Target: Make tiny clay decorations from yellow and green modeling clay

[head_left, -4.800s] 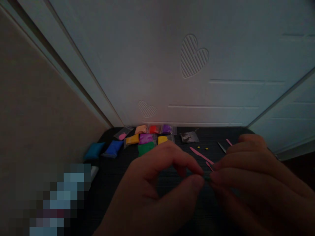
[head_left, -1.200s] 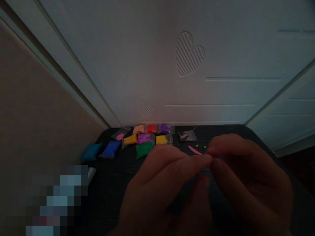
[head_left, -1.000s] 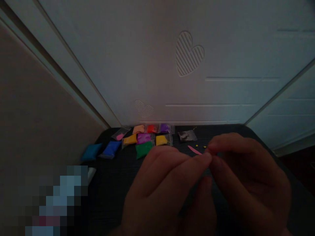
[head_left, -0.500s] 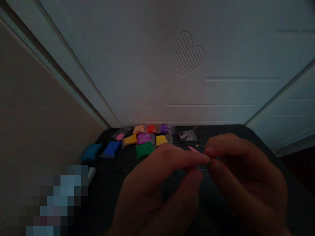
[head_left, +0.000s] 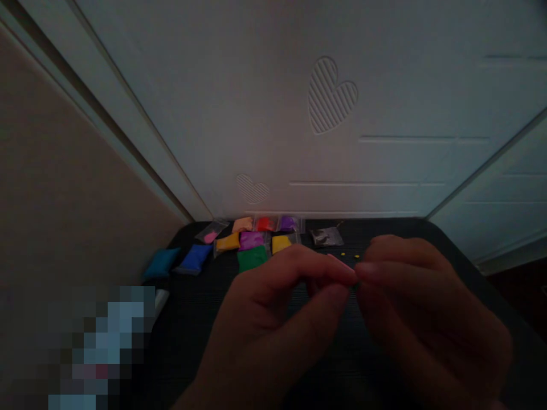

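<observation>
My left hand (head_left: 273, 324) and my right hand (head_left: 431, 313) meet fingertip to fingertip above the dark table. The fingers of both are closed in a pinch. A tiny dark-green bit, seemingly modelling clay (head_left: 354, 286), shows where the fingertips meet; most of it is hidden by them. Just behind the left index finger lies a thin pink tool (head_left: 341, 263), only partly in sight. Two small yellow bits (head_left: 356, 256) sit on the table beyond my right fingertips.
Packets of coloured clay lie along the table's back left, among them a green packet (head_left: 251, 259), a blue packet (head_left: 194, 259) and a yellow packet (head_left: 282, 244). A greyish packet (head_left: 327, 236) lies farther right. The white panel (head_left: 273, 114) with carved hearts rises behind the table (head_left: 192, 324).
My left thumb and index finger have come closer together at the fingertips. My right hand has turned slightly, its fingers now covering more of the green bit. The view has shifted a little.
</observation>
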A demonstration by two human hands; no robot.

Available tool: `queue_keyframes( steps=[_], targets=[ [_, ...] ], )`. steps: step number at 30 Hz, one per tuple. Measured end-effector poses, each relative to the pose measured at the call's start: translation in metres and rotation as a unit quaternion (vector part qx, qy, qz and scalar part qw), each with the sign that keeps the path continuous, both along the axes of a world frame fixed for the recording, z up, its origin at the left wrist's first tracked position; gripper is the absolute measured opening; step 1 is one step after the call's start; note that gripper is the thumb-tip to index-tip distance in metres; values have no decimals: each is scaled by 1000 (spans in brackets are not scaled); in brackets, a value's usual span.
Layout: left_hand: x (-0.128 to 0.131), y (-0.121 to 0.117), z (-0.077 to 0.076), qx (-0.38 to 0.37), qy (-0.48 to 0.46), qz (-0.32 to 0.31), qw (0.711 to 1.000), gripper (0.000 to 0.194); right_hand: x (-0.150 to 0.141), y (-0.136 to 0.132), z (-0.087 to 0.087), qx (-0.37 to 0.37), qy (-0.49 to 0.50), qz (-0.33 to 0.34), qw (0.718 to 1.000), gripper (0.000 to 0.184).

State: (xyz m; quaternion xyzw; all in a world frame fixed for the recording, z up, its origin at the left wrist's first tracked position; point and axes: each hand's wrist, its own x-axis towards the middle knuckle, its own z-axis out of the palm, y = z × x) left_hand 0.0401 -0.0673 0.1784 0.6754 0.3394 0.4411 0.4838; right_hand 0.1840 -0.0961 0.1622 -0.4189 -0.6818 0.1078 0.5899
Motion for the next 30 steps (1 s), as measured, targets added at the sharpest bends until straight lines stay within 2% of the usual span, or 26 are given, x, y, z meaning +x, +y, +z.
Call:
queue_keyframes(
  steps=[3,7,12,19,26,30],
  targets=[
    [0,0,0,-19,-3,-6,1000,15,5,0,-1,5,-43,20,999,42],
    [1,1,0,-38,-13,-4,999,14,8,2,1,13,-55,21,998,36],
    [3,1,-2,-66,-33,-10,997,12,5,5,0,-13,3,37,999,23],
    [8,2,-10,-87,-73,-3,994,12,2,9,-6,-46,66,71,994,21],
    [9,0,-12,-40,-64,30,997,15,0,11,-4,-91,137,125,978,19],
    [6,3,-9,-31,-29,-2,999,13,2,13,-3,-120,161,167,965,17]
  ],
)
